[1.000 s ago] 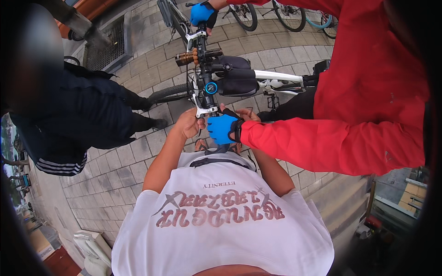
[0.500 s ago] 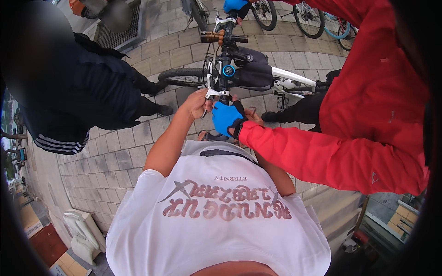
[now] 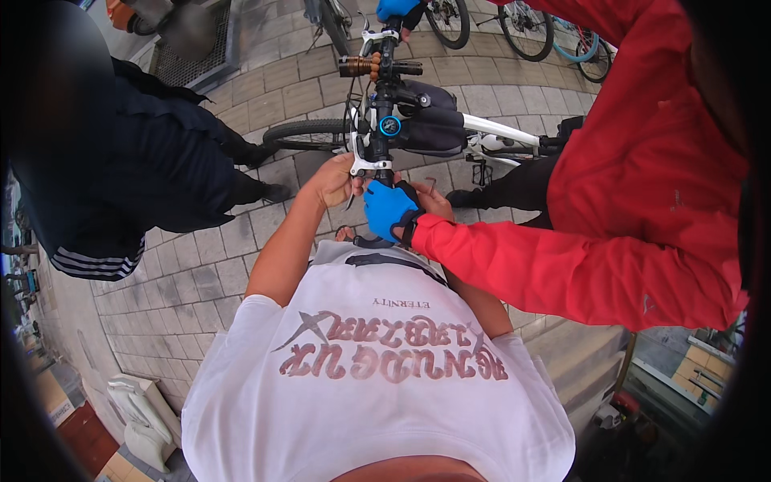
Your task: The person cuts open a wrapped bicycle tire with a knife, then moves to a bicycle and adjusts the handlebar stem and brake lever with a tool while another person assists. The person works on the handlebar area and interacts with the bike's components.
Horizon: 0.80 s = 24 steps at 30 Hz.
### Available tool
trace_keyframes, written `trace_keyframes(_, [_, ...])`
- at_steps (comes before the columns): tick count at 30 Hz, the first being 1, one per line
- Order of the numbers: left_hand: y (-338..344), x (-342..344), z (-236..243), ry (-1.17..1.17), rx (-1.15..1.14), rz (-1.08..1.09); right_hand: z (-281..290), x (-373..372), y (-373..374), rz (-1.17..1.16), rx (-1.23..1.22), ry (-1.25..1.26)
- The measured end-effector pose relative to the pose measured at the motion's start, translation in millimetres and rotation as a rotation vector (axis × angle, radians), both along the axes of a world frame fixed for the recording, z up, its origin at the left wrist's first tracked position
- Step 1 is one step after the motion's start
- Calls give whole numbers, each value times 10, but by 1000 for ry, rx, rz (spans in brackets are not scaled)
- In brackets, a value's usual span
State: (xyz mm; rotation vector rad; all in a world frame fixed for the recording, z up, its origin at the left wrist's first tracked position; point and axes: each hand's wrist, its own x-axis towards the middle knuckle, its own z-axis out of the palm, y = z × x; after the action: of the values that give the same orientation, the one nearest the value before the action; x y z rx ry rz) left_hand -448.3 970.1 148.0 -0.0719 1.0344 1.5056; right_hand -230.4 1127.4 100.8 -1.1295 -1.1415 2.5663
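A bicycle's handlebar [image 3: 384,104] runs away from me, with white brake levers. My left hand [image 3: 334,180] is closed at the near brake lever [image 3: 369,165], fingers around its blade. On the other side of the grip, my right hand [image 3: 435,204] pinches a thin bent metal hex key [image 3: 431,185]; part of this hand is hidden behind a co-worker's glove and sleeve. Between my hands, the co-worker's blue-gloved hand [image 3: 389,207] wraps the near grip. Their other blue glove [image 3: 397,8] holds the far end of the bar.
The co-worker in a red jacket [image 3: 634,185] stands at the right, one arm crossing before me. Another person in dark clothes [image 3: 144,153] stands at the left by the front wheel [image 3: 309,132]. Parked bicycles [image 3: 526,28] line the far side of the paving [image 3: 193,281].
The whole view has shifted slightly, so the bicycle sits a little farther left. My right hand and the hex key show slightly higher beside the glove. My left hand stays at the lever.
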Motion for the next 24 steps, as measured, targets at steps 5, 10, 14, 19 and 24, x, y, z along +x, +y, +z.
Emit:
trace_keyframes(5, [-47,-48,-173,-73,57,14,581,-268,5,-1,-2,23])
trace_keyframes(10, [-24,-50,-210,-59,56,9,356,-344,100,37,268,62])
trace_keyframes(14, [-28,-32,-118,5,8,6,575,-377,64,5,160,13])
trace_keyframes(19, [-14,-73,-122,13,1,-35,562,-342,72,-2,63,8])
trace_keyframes(24, [1,-73,-118,98,-37,-19,341,-234,33,51,73,14])
